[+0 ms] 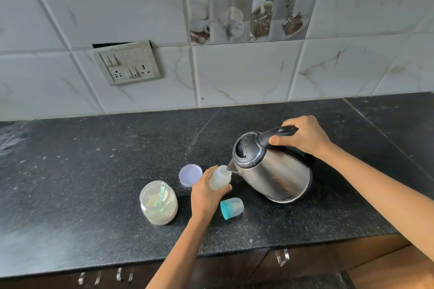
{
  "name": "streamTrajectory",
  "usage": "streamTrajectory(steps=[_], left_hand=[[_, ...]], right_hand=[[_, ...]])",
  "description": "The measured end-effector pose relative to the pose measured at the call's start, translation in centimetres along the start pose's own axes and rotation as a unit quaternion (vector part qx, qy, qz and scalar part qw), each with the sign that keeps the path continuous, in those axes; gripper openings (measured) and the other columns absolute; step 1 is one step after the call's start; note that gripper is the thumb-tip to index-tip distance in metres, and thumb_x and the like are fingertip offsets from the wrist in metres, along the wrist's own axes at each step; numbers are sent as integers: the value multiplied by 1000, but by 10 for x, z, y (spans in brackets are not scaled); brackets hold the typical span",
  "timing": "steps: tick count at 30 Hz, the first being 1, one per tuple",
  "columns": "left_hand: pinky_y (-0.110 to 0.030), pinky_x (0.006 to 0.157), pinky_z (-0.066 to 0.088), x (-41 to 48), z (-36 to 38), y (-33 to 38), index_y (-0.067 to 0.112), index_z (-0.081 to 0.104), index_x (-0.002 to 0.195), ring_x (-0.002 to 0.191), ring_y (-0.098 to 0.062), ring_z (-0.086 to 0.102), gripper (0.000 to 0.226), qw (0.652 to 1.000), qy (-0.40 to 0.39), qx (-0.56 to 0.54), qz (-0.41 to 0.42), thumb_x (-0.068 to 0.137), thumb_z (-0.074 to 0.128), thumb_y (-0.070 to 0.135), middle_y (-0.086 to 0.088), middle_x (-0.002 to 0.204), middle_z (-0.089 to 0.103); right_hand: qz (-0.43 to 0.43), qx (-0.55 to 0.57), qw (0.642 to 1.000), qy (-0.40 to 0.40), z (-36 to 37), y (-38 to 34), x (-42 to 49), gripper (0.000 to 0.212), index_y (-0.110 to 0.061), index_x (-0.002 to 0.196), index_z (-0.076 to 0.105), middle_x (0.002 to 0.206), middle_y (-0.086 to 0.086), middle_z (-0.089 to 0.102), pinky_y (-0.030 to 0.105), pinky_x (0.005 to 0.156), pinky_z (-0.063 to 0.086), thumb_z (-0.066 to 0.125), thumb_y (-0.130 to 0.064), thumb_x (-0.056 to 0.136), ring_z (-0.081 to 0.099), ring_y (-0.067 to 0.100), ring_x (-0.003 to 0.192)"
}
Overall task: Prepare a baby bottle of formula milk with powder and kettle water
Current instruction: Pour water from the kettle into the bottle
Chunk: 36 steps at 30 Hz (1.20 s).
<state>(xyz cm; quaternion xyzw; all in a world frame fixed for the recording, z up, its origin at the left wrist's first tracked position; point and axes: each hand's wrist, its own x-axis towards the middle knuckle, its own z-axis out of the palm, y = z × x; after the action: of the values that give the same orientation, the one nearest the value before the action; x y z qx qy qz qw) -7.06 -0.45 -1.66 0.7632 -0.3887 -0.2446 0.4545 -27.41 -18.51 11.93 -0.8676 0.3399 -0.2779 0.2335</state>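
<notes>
Baby bottle (217,177), small and translucent with no top on it, is near the front of the black stone table (117,159), a little right of the middle. The person's left grip (206,195) is wrapped round its lower body, thumb on the near side, and the open neck leans toward the kettle (277,171). Whether the bottle's base rests on the table is hidden by the fingers.

The steel kettle is tipped to the left, and its spout (231,166) is right at the bottle's mouth. The right grip (303,136) is closed round the kettle's black handle (279,132), with the thumb lying along the handle's near side. Its dark lid is down.

Just left of the bottle sits a clear plastic jar (159,203) part full of pale powder, open, with a green scoop (160,193) standing in it. A round lilac lid (190,175) lies flat behind the left grip, between jar and kettle. In front of the bottle, a teal-ringed bottle cap (231,207) lies on its side.

On the marbled tile wall behind is a switch plate (126,63) with sockets. Metal drawer handles (283,257) show below the table's front edge.
</notes>
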Motion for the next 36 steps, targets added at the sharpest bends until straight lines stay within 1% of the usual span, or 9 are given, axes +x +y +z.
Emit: streamTrajectory(steps=[4, 7, 11, 18, 23, 27, 31, 34, 36], left_hand=[[-25, 73, 48, -2, -3, -2, 42, 58, 113, 86, -2, 60, 54, 1000, 10, 1, -2, 66, 81, 29, 20, 91, 64], [-24, 72, 46, -3, -5, -2, 42, 58, 111, 86, -2, 59, 53, 1000, 15, 5, -2, 66, 82, 28, 22, 89, 62], [-26, 73, 47, -4, -6, -1, 43, 57, 111, 86, -5, 59, 53, 1000, 15, 11, 0, 66, 81, 29, 22, 89, 62], [-30, 76, 50, -3, -5, -1, 40, 57, 116, 88, -7, 60, 56, 1000, 13, 15, 1, 66, 81, 31, 20, 92, 63], [-30, 76, 51, -4, -7, -5, 42, 58, 114, 87, -5, 61, 55, 1000, 15, 11, 0, 65, 81, 31, 21, 92, 64], [-28, 75, 50, -5, -7, -4, 42, 59, 112, 87, -3, 60, 54, 1000, 16, 8, -1, 65, 81, 30, 21, 90, 63], [-24, 71, 46, -6, -7, 0, 42, 57, 113, 87, 0, 58, 54, 1000, 13, 10, 1, 66, 81, 31, 22, 91, 62], [-24, 73, 44, -4, -7, 4, 43, 56, 113, 87, 2, 57, 53, 1000, 9, 7, 0, 68, 81, 31, 24, 92, 61], [-24, 74, 44, -2, -6, 6, 43, 57, 112, 89, 3, 57, 51, 1000, 5, -1, 0, 68, 81, 32, 25, 94, 62]], right_hand=[[-2, -15, 1000, -13, 2, -8, 3, 63, -15, 59, 66, 52, 1, 60, 41, 52, 41, 66, -78, 53, 56, 24, 53], [-1, -16, 1000, -13, 2, -9, 3, 65, -15, 59, 66, 52, 3, 61, 42, 52, 41, 66, -79, 53, 56, 26, 54], [-4, -12, 1000, -11, 1, -9, 1, 69, -17, 58, 65, 52, 1, 60, 42, 51, 42, 62, -86, 52, 55, 25, 53], [-1, -18, 1000, -10, 0, -9, -1, 72, -16, 60, 68, 53, 1, 63, 43, 53, 43, 60, -87, 52, 58, 24, 54], [-4, -31, 999, -9, 2, -16, 0, 62, -18, 61, 68, 53, -1, 62, 38, 50, 41, 66, -80, 54, 58, 21, 53], [-4, -30, 999, -12, 3, -17, 0, 55, -21, 58, 65, 50, -3, 60, 34, 49, 37, 65, -76, 54, 54, 18, 49], [-7, -19, 1000, -3, 3, -9, 0, 64, -17, 60, 67, 53, 0, 62, 41, 51, 43, 65, -80, 54, 58, 22, 53], [-9, -7, 1000, 11, 1, 3, -2, 73, -10, 60, 66, 53, 5, 61, 44, 54, 43, 64, -83, 54, 56, 26, 54], [-3, 9, 1000, 27, -2, 11, -4, 67, -9, 59, 66, 54, 6, 60, 42, 54, 43, 69, -76, 55, 56, 25, 55]])
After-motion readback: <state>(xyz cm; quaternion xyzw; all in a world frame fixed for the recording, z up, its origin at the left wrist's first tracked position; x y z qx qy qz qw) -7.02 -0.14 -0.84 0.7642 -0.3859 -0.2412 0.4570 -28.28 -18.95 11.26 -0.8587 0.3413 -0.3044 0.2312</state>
